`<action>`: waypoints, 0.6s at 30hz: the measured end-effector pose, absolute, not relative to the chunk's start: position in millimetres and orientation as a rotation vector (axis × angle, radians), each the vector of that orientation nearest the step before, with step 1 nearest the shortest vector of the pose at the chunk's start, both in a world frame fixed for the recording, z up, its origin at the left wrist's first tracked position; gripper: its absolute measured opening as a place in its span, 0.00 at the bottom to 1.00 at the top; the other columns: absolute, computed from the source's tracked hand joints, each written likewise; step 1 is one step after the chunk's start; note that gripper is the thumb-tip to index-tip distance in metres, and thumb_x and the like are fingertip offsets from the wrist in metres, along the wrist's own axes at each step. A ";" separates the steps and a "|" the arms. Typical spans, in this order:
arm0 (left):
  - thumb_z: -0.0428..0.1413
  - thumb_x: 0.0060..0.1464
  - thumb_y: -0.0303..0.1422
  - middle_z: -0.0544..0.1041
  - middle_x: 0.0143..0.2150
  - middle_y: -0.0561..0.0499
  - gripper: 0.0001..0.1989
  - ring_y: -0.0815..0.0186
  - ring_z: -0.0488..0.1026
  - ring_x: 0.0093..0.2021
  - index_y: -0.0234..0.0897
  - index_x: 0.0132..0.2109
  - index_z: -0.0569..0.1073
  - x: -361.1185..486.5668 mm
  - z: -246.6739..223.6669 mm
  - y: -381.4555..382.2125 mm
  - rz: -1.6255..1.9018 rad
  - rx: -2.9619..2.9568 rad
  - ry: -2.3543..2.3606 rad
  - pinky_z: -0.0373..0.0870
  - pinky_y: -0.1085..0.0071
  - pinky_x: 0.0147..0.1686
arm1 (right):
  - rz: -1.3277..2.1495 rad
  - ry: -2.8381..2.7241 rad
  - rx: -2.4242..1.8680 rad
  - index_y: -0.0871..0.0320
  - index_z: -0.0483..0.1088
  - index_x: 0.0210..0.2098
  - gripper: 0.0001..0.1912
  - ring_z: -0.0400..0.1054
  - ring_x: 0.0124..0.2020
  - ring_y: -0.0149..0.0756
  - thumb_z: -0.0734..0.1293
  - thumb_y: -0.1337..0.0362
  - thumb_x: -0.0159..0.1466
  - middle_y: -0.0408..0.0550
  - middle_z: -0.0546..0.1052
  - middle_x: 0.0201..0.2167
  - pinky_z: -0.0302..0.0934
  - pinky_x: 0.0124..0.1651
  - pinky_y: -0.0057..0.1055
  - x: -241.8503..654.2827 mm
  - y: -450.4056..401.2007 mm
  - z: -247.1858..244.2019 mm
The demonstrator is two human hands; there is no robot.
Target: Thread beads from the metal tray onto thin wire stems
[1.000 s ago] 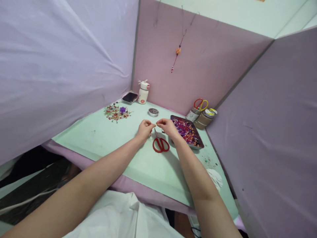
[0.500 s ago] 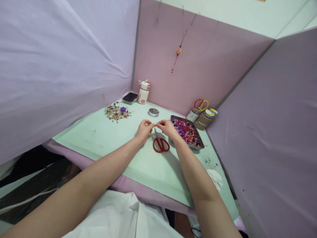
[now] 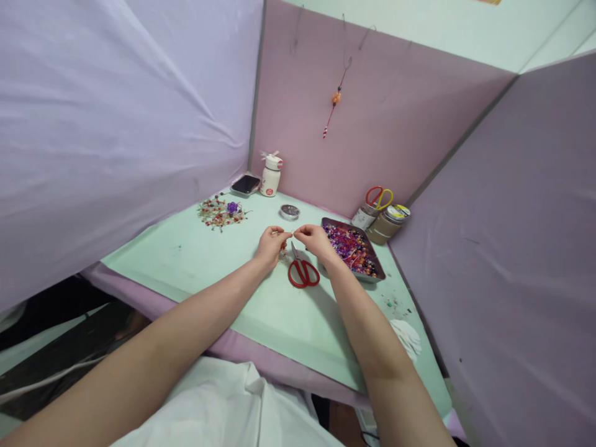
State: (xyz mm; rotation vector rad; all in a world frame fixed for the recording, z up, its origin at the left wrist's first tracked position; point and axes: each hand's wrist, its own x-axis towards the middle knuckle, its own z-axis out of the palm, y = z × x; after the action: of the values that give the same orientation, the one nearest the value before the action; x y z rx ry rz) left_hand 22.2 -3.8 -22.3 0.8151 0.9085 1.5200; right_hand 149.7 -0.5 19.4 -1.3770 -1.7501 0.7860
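Observation:
My left hand (image 3: 270,247) is closed in a pinch above the middle of the table. A small beaded string (image 3: 284,247) with reddish beads hangs at its fingers, partly hidden by them. Fingertip to fingertip with it, my right hand (image 3: 313,239) pinches too, but what sits in that pinch is too small to make out. Red-handled scissors (image 3: 303,274) lie on the table just under both hands, their tip pointing toward the fingers. Right beside my right hand stands a dark metal tray (image 3: 378,267) heaped with purple, red and orange beads (image 3: 349,245).
A round tin (image 3: 289,212), a white bottle (image 3: 270,177) and a phone (image 3: 246,184) stand toward the back. Beaded strands (image 3: 218,213) lie at left. Two jars (image 3: 389,225) lean at back right, and a white glove (image 3: 406,338) lies at the right edge.
The view has shifted very slightly. Both hands keep nearly the same pinch and place, with only small finger movement; the scissors and tray stay put.

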 end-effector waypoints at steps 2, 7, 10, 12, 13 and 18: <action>0.63 0.35 0.32 0.67 0.22 0.59 0.19 0.75 0.62 0.20 0.39 0.35 0.62 22.0 -21.9 -4.2 1.522 0.815 0.906 0.56 0.76 0.22 | 0.768 -1.774 -1.386 0.60 0.69 0.25 0.11 0.54 0.22 0.26 0.64 0.58 0.52 0.40 0.66 0.20 0.51 0.26 0.25 149.2 -0.8 18.1; 0.63 0.35 0.32 0.69 0.22 0.58 0.19 0.75 0.61 0.20 0.38 0.35 0.63 21.8 -21.6 -4.4 1.549 0.803 0.870 0.56 0.76 0.22 | 0.808 -1.746 -1.386 0.59 0.66 0.22 0.12 0.47 0.20 0.25 0.62 0.56 0.53 0.36 0.57 0.16 0.46 0.24 0.25 148.5 1.6 11.3; 0.63 0.35 0.32 0.69 0.23 0.58 0.19 0.75 0.61 0.20 0.38 0.35 0.63 21.6 -21.5 -4.1 1.547 0.795 0.870 0.56 0.76 0.22 | 0.817 -1.732 -1.383 0.60 0.67 0.23 0.12 0.50 0.21 0.25 0.62 0.56 0.53 0.37 0.61 0.17 0.48 0.25 0.25 148.3 2.5 11.6; 0.63 0.35 0.32 0.69 0.23 0.58 0.19 0.75 0.61 0.20 0.38 0.35 0.63 21.5 -21.2 -4.0 1.546 0.793 0.878 0.56 0.76 0.22 | 0.797 -1.728 -1.386 0.60 0.69 0.25 0.12 0.53 0.22 0.26 0.63 0.57 0.52 0.39 0.65 0.19 0.51 0.26 0.25 148.2 2.2 13.5; 0.63 0.35 0.32 0.69 0.23 0.58 0.20 0.75 0.61 0.20 0.38 0.35 0.63 21.4 -21.0 -4.1 1.547 0.794 0.881 0.56 0.76 0.22 | 0.791 -1.728 -1.386 0.60 0.70 0.27 0.12 0.53 0.22 0.26 0.63 0.58 0.51 0.39 0.66 0.20 0.52 0.27 0.25 148.1 1.9 14.4; 0.63 0.35 0.32 0.68 0.23 0.59 0.19 0.75 0.62 0.20 0.39 0.34 0.63 20.9 -20.5 -4.4 1.548 0.804 0.876 0.56 0.76 0.22 | 0.767 -1.749 -1.387 0.61 0.70 0.25 0.12 0.51 0.21 0.26 0.63 0.57 0.52 0.39 0.64 0.18 0.50 0.26 0.25 147.8 1.2 14.6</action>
State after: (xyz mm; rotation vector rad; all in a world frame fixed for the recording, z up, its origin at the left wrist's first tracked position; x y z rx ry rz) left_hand 20.9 -4.4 -20.5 0.8041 0.8759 1.5483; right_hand 147.8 1.2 14.6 -1.3872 -1.7489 0.7674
